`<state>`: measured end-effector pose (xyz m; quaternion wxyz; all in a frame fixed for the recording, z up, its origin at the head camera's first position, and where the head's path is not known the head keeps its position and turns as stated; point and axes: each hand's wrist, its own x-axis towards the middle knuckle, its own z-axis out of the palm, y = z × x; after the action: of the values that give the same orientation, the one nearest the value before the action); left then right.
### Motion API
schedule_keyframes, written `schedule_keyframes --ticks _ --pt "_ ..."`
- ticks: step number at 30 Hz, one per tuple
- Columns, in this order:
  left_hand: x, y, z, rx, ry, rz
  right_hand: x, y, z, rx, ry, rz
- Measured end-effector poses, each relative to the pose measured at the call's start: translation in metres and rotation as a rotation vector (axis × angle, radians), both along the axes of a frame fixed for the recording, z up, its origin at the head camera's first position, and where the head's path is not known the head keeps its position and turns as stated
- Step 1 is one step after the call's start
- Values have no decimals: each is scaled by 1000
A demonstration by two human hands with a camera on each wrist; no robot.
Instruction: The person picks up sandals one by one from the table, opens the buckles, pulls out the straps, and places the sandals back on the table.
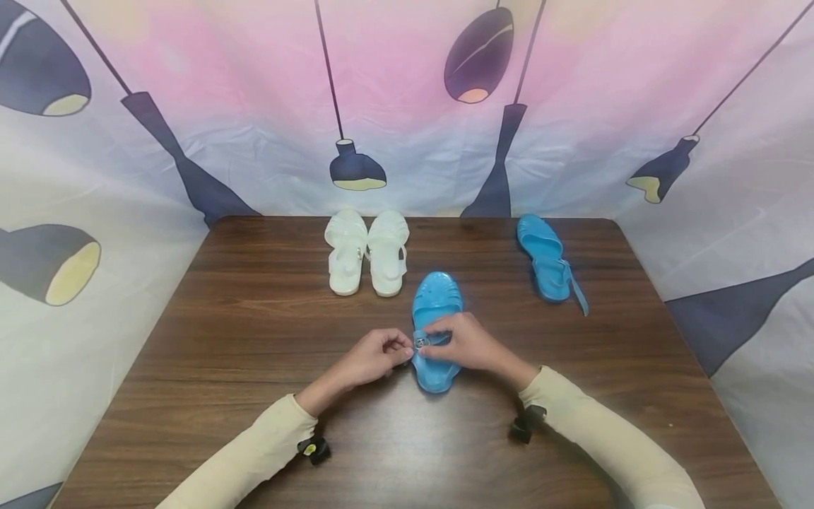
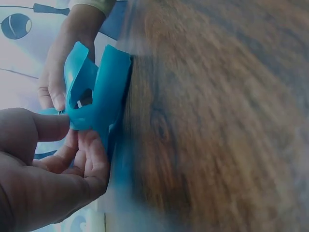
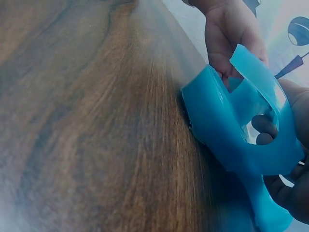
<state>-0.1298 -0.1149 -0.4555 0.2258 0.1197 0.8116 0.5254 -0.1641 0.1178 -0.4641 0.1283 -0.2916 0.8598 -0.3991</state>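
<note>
A blue sandal [image 1: 437,300] lies on the wooden table, toe pointing away from me, between my two hands. A metal buckle [image 1: 420,343] shows on the left side of its ankle strap. My left hand [image 1: 375,357] pinches the strap's edge beside the buckle; in the left wrist view its thumb [image 2: 53,126] presses there with the fingers curled beneath. From the right, my right hand [image 1: 469,343] reaches across the sandal and pinches the strap at the buckle, thumb and index finger either side of it. The right wrist view shows the heel part [image 3: 203,96]; the sandal hides some fingertips.
A second blue sandal [image 1: 550,279] lies at the back right, its strap [image 1: 577,291] hanging loose to the side. Two white sandals [image 1: 346,272] stand side by side at the back, left of centre. A printed curtain [image 1: 420,141] hangs behind the table [image 1: 254,283].
</note>
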Motion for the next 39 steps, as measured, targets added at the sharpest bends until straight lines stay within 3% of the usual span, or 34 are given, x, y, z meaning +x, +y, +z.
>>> schedule_keyframes --ticks 5,10,16,22,25,32,39 --pt "-4 0 -4 65 3 -6 -1 1 0 -5 -3 9" --pt "-6 1 -7 115 3 24 -2 -2 1 7 58 63" --pt "-5 0 -5 83 2 46 -1 -4 3 4 58 66" --pt "0 -3 -2 10 26 22 0 -5 4 -14 31 43" --pt "1 -4 -2 17 43 16 1 -5 3 -18 25 21" --pt "-2 -2 -5 102 22 64 1 -4 1 -28 31 4" --pt "-4 1 -7 133 15 117 0 -4 1 -28 49 64"
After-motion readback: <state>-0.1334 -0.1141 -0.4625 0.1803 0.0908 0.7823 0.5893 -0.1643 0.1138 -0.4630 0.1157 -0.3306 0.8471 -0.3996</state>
